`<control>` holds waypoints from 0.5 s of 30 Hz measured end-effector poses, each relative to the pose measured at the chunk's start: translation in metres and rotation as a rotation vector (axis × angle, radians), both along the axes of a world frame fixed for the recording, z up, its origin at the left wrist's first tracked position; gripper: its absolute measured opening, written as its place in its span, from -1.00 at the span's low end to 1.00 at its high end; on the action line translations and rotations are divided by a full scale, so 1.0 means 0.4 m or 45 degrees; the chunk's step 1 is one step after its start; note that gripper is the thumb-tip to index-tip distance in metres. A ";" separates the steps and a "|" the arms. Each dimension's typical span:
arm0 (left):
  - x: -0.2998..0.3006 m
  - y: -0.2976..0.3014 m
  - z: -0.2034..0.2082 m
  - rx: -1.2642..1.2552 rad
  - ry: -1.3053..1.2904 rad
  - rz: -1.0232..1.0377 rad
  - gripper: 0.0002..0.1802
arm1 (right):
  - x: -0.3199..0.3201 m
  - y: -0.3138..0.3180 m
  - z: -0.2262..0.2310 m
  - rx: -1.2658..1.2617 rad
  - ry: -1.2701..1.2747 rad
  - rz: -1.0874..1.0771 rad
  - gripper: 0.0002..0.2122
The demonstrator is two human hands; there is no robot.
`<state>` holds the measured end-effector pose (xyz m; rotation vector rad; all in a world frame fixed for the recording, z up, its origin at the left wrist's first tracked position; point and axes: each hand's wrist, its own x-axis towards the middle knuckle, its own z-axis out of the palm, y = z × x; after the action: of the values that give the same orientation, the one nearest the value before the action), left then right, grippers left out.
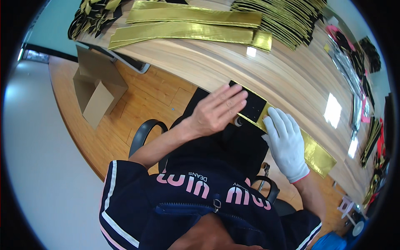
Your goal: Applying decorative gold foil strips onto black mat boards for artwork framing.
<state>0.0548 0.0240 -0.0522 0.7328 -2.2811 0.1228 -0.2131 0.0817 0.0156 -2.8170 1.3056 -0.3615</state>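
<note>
A long strip of shiny gold material (320,155) lies aslant along the table's near edge. At its left end is a black patch (253,107) with a thin gold border. My bare left hand (214,112) is stretched out flat, its fingertips over the left end of the black patch. Over the gold part just right of that patch lies my right hand (286,143), in a white glove, with its fingers extended. The glove covers part of the strip, and whether the right thumb goes beneath it cannot be made out.
Folded gold strips (187,31) lie across the far side of the wooden table (187,56). Behind them stands a stack of gold-and-black pieces (287,21). Black-and-gold scraps (93,18) heap up far left; silver strips (348,71) lie right. An open cardboard box (100,87) sits on the floor.
</note>
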 end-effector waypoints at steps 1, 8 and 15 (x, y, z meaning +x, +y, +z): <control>-0.005 0.017 0.004 0.006 -0.028 0.024 -0.61 | -0.004 0.001 -0.003 0.005 -0.001 -0.014 -0.40; -0.057 0.077 0.002 0.111 -0.097 0.086 -0.55 | -0.002 0.016 -0.009 -0.021 -0.019 -0.062 -0.42; -0.033 0.052 -0.031 0.123 -0.025 0.036 -0.49 | 0.017 0.016 -0.027 -0.066 -0.028 -0.089 -0.45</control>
<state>0.0417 0.0447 -0.0645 0.8175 -2.3087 0.0332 -0.2064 0.0880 0.0047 -2.8059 1.4131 -0.4325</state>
